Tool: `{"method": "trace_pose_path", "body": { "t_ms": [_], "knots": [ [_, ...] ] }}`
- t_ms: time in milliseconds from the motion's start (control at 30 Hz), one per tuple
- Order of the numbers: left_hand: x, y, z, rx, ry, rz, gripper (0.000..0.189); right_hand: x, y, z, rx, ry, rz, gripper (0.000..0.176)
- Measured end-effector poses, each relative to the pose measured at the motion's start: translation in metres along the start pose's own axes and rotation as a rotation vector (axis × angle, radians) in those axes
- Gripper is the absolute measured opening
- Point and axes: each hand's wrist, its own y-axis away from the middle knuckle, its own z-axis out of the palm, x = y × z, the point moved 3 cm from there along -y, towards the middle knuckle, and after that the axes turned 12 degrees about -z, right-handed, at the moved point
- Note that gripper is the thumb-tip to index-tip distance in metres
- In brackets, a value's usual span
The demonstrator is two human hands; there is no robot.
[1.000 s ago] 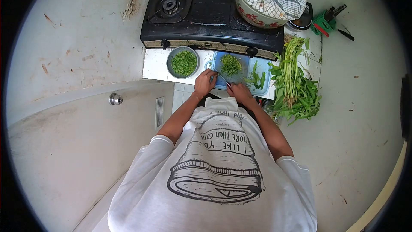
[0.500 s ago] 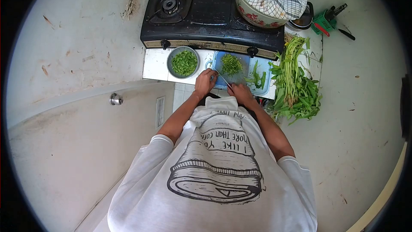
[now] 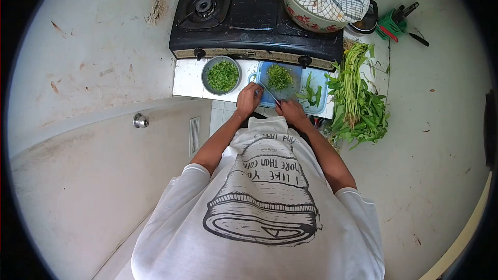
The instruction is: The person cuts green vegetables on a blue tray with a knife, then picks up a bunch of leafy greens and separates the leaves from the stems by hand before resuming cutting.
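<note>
My right hand (image 3: 291,111) is closed round the handle of a knife (image 3: 270,93), whose blade points up and left over the blue tray (image 3: 322,105). At the tray's left edge my left hand (image 3: 249,97) has its fingers bent together by the blade tip; whatever they may hold is too small to make out. Chopped greens (image 3: 280,77) lie in a pile just beyond the blade. Some uncut leaves (image 3: 309,93) are on the right part of the tray. A grey bowl (image 3: 221,92) of chopped greens stands left of the tray.
Behind the tray is a black gas stove (image 3: 249,36) with a cloth-covered pot (image 3: 316,21) on its right side. A large bunch of leafy stems (image 3: 358,98) lies at the right. Beyond it are a green basket (image 3: 389,25) with utensils and a dark-bladed knife (image 3: 419,39).
</note>
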Motion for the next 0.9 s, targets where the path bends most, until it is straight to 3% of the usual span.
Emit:
{"method": "trace_pose_path", "body": {
  "t_ms": [900],
  "knots": [
    [-0.0015,-0.0009,0.0004,0.04,0.004,-0.002,0.009,-0.0046,0.0009,-0.0061,-0.041,-0.008,-0.006,0.037]
  ]
}}
